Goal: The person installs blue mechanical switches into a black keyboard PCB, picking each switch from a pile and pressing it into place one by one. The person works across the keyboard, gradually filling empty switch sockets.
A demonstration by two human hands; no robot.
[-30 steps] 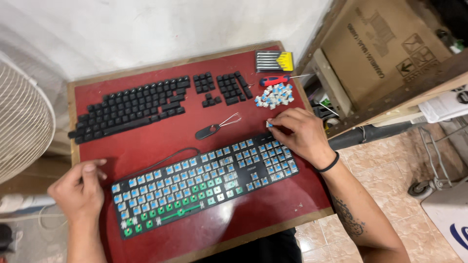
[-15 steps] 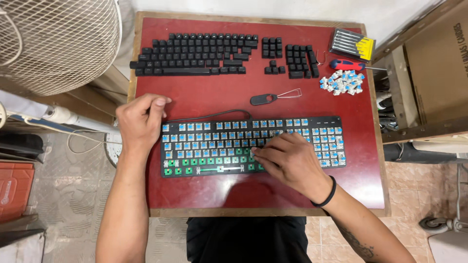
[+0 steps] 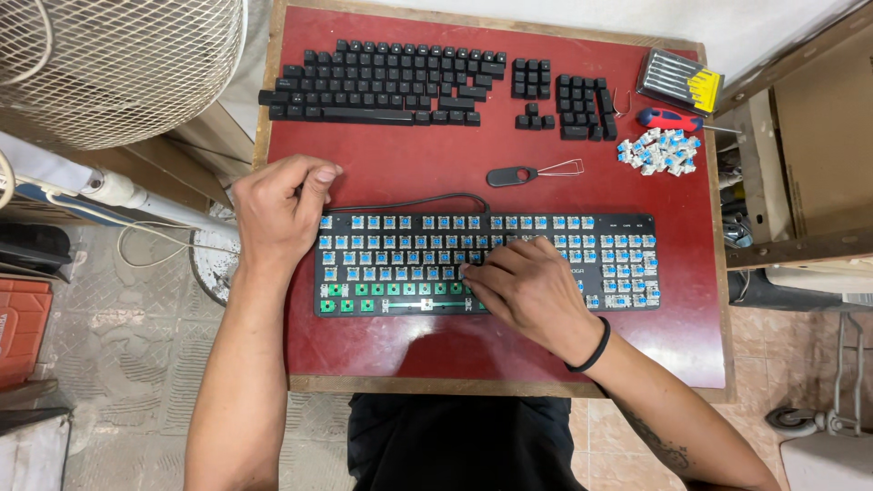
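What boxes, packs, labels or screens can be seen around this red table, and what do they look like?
Screwdriver set case: top right corner of the red table, flat clear rectangle, grey tools, yellow end.
Cardboard box: right of the table, brown, open-topped.
Printed mark: small pale patch on the black keyboard, beside the right hand.
No screens.

Black wristband [image 3: 596, 350], bare tattooed forearm [image 3: 668, 445]

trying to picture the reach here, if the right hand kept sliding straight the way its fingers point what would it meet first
The right hand points left along the stripped keyboard, so its fingers would probably meet the next blue switches in that row first, then the left hand at the keyboard's far end.
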